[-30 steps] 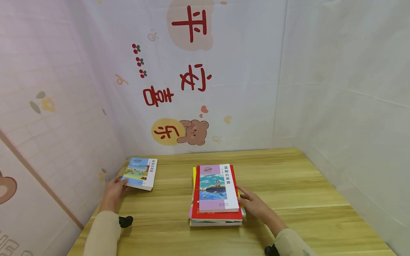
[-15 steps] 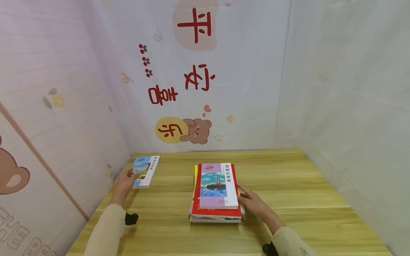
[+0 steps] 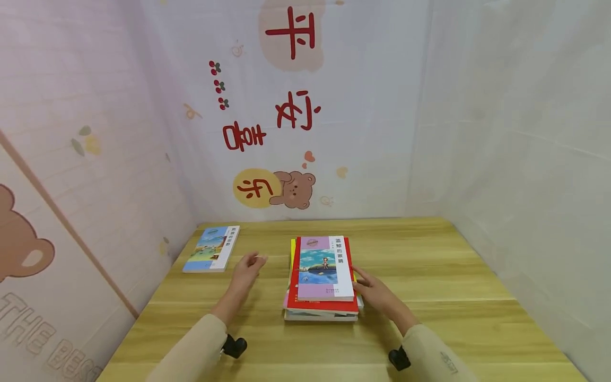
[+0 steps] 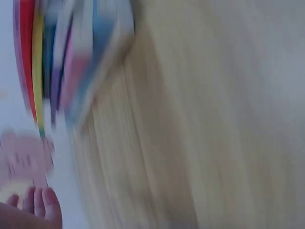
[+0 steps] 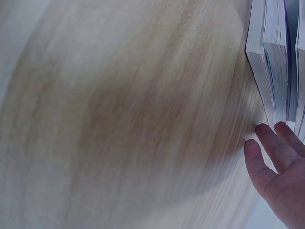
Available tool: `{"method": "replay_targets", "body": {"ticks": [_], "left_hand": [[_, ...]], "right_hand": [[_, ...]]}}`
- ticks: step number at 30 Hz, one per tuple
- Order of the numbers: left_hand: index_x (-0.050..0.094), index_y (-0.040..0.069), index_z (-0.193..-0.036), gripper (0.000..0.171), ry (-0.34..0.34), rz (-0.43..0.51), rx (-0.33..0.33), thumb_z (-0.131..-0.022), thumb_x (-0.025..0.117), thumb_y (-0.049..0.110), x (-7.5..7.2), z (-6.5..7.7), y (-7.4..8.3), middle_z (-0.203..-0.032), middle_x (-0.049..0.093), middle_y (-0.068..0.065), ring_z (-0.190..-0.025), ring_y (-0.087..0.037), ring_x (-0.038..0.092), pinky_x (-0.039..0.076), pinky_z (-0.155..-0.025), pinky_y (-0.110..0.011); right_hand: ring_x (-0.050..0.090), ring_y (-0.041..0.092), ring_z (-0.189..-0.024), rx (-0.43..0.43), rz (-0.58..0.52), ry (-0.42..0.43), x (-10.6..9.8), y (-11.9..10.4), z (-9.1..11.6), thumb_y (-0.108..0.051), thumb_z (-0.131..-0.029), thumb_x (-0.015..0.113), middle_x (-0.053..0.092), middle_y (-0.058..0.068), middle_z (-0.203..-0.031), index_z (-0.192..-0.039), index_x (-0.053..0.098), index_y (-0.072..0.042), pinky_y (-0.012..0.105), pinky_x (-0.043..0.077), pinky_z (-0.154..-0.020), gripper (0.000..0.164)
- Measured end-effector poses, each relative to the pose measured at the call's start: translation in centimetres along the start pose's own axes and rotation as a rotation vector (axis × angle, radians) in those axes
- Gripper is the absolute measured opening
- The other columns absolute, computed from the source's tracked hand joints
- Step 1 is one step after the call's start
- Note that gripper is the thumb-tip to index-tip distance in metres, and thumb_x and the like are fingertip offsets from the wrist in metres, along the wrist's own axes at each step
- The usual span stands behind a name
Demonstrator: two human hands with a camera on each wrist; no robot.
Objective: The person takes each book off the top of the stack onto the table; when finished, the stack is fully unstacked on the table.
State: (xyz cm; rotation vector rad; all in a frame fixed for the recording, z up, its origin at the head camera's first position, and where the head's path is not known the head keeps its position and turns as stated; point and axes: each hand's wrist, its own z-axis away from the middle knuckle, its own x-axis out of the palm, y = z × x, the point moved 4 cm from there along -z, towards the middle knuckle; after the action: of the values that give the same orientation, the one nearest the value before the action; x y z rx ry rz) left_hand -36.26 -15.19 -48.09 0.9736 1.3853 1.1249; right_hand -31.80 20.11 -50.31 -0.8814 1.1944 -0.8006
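A stack of several books (image 3: 321, 317) lies on the wooden table, topped by a purple and white book (image 3: 317, 270) above a red one (image 3: 354, 307). My right hand (image 3: 382, 298) rests its fingers along the stack's right side; in the right wrist view the fingertips are right at the page edges (image 5: 274, 57). My left hand (image 3: 244, 273), relaxed and holding nothing, is over the table between the stack and a blue and white book (image 3: 210, 249) lying flat at the far left. The left wrist view is blurred, with the left hand (image 4: 35, 212) low in the corner.
The wooden table (image 3: 429, 329) reaches back to a white printed curtain (image 3: 372, 106), and more curtain (image 3: 534, 175) hangs along the right. A dark wrist device (image 3: 235, 346) sits at the left cuff, another device (image 3: 399, 359) at the right.
My left hand has let go of the blue and white book at the far left and moved right, toward the stack. The right hand stays at the stack's side.
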Motion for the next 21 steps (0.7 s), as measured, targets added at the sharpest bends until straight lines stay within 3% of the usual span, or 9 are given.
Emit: {"method": "replay_targets", "body": {"ticks": [3,7,11,15,21], "left_hand": [[0.047,-0.005,-0.141,0.059,0.038,0.071,0.016,-0.098,0.063,0.033,2.6,1.7,0.6,-0.128,0.056,-0.023,-0.116,-0.033,0.054,0.045,-0.101,-0.049],[0.049,-0.003,-0.139,0.061,0.067,0.102,-0.025,-0.095,0.068,0.035,5.8,4.9,0.4,-0.128,0.055,-0.018,-0.116,-0.030,0.052,0.046,-0.102,-0.046],[0.043,-0.003,-0.143,0.073,0.026,0.077,-0.053,-0.091,0.073,0.038,8.2,7.4,0.5,-0.131,0.052,-0.016,-0.117,-0.030,0.049,0.047,-0.101,-0.046],[0.038,-0.002,-0.146,0.082,-0.004,0.051,-0.034,-0.085,0.080,0.033,8.9,8.3,0.5,-0.129,0.049,-0.013,-0.115,-0.029,0.047,0.050,-0.098,-0.044],[0.035,-0.003,-0.148,0.085,-0.044,0.064,-0.024,-0.081,0.083,0.019,8.5,7.3,-0.2,-0.129,0.050,-0.012,-0.115,-0.028,0.048,0.050,-0.097,-0.042]], "right_hand": [[0.041,0.046,-0.134,-0.009,-0.009,-0.004,-0.2,-0.2,-0.1,-0.025,-0.101,0.058,0.045,0.027,-0.146,-0.156,0.034,-0.019,0.064,0.035,-0.106,0.060],[0.040,0.048,-0.134,-0.001,-0.013,-0.020,-0.2,0.0,0.0,-0.028,-0.100,0.060,0.043,0.028,-0.146,-0.156,0.034,-0.019,0.066,0.034,-0.105,0.063],[0.037,0.050,-0.135,0.010,-0.026,-0.030,-0.1,0.6,0.2,-0.032,-0.099,0.060,0.041,0.029,-0.148,-0.157,0.032,-0.018,0.067,0.031,-0.106,0.066],[0.037,0.050,-0.135,0.014,-0.030,-0.018,0.0,0.4,0.2,-0.031,-0.099,0.061,0.041,0.030,-0.148,-0.156,0.033,-0.019,0.067,0.032,-0.106,0.065],[0.041,0.049,-0.132,-0.001,-0.014,0.009,0.0,0.1,0.3,-0.024,-0.099,0.061,0.047,0.031,-0.142,-0.155,0.037,-0.015,0.066,0.036,-0.103,0.061]]}}
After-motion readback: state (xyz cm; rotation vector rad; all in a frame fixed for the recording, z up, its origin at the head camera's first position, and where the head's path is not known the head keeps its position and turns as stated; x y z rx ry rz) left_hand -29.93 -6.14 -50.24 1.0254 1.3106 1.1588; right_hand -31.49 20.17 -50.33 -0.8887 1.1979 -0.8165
